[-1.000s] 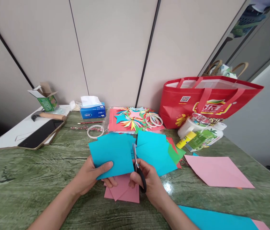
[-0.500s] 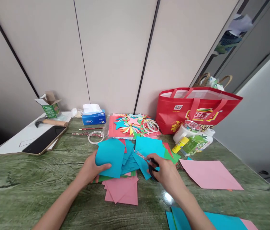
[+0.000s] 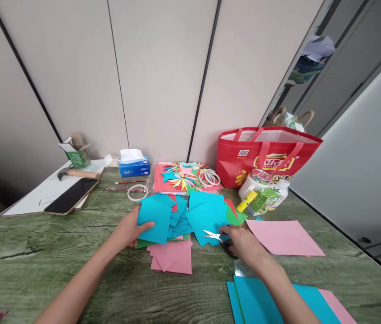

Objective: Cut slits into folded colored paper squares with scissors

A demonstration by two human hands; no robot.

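My left hand [image 3: 130, 228] grips a blue paper square [image 3: 155, 221], its thumb on top of the sheet. Black-handled scissors [image 3: 212, 235] are in my right hand [image 3: 244, 245], with the blades apart over a blue sheet [image 3: 207, 213]. Several overlapping blue pieces [image 3: 179, 222] lie between the hands. Below them, pink paper pieces [image 3: 173, 258] rest on the table, and a green edge shows under the blue square. Part of the scissor handles is hidden by my right hand.
A red bag [image 3: 231, 157], white bottles, a yellow glue stick [image 3: 246, 201] and a pink sheet [image 3: 285, 237] are at the right. Tape rolls [image 3: 209, 178], paper stars, a tissue box [image 3: 134, 168], a phone [image 3: 72, 195] and a hammer [image 3: 82, 174] lie further back. Blue sheets [image 3: 258, 297] lie near the front.
The right hand has moved lower and to the right with the scissors, whose blades now lie more level. Blue paper by the blades has shifted. The whole view has turned slightly.
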